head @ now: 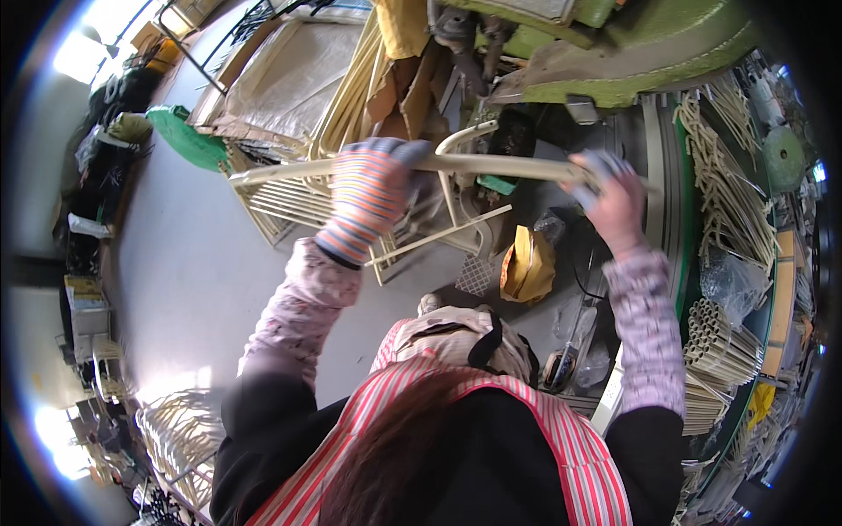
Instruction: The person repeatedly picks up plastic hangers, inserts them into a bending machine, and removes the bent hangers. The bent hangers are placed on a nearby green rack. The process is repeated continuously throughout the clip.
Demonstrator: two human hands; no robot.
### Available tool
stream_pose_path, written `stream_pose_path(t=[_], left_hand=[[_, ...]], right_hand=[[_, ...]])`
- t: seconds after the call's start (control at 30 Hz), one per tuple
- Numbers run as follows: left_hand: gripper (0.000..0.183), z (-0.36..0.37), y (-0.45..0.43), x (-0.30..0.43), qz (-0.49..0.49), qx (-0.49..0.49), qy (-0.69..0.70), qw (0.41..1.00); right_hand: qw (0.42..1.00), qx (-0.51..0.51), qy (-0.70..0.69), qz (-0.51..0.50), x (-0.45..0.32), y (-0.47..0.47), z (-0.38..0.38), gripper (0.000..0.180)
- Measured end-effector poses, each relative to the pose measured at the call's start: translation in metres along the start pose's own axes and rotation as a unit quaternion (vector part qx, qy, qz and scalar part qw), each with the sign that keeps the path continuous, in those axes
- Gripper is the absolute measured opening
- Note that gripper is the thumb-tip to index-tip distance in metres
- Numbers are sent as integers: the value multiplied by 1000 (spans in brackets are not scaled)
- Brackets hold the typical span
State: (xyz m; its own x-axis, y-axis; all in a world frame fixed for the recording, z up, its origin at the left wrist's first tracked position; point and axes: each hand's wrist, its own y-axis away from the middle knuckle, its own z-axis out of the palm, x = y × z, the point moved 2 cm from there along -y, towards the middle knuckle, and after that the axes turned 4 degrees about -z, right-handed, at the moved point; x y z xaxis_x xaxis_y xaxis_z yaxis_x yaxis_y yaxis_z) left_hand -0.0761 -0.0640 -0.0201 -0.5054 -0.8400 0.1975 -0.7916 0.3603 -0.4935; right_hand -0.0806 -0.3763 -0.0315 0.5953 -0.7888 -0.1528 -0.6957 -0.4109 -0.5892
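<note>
A long cream-coloured tube (pixel 500 166) lies across the view, held level in front of me. My left hand (pixel 371 191), in a striped knitted glove, is closed around it left of its middle. Near its right end is my right hand (pixel 608 194), blurred, with grey coverings on some fingers and its fingers bent around the tube. Below the tube stands a cream metal frame (pixel 447 233) with bars and a curved tube at its top. Behind my left hand, a bundle of long cream tubes (pixel 352 92) leans beside a plastic-covered stack.
A green machine (pixel 605 89) stands at the top right. Bent cream tubes (pixel 730 177) and bundled straight tubes (pixel 720 342) lie on the right-hand bench. On the floor are a yellow bag (pixel 527 266) and a patterned foot pedal (pixel 474 275). A green round lid-like object (pixel 187 139) is at upper left.
</note>
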Motion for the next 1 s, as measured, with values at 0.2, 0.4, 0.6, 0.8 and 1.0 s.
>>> stream_pose_path(t=[0.2,0.4,0.6,0.8,1.0], left_hand=[[32,-14,-2,-35,-46,72,-26,996],[32,-18,7,-50,-87,58,3,995],[31,-28,14,-69,-104,19,9,994],[30,-45,30,-75,-178,-21,55,982],[31,-38,33,-67,-196,-29,41,979]], right_hand=[[996,-64,43,37,30,-56,63,35],[996,-59,14,59,27,-57,80,48],[949,-95,-277,115,-10,-91,69,36],[984,-123,-129,16,-14,-97,68,45],[945,-283,-120,115,12,-92,83,60]])
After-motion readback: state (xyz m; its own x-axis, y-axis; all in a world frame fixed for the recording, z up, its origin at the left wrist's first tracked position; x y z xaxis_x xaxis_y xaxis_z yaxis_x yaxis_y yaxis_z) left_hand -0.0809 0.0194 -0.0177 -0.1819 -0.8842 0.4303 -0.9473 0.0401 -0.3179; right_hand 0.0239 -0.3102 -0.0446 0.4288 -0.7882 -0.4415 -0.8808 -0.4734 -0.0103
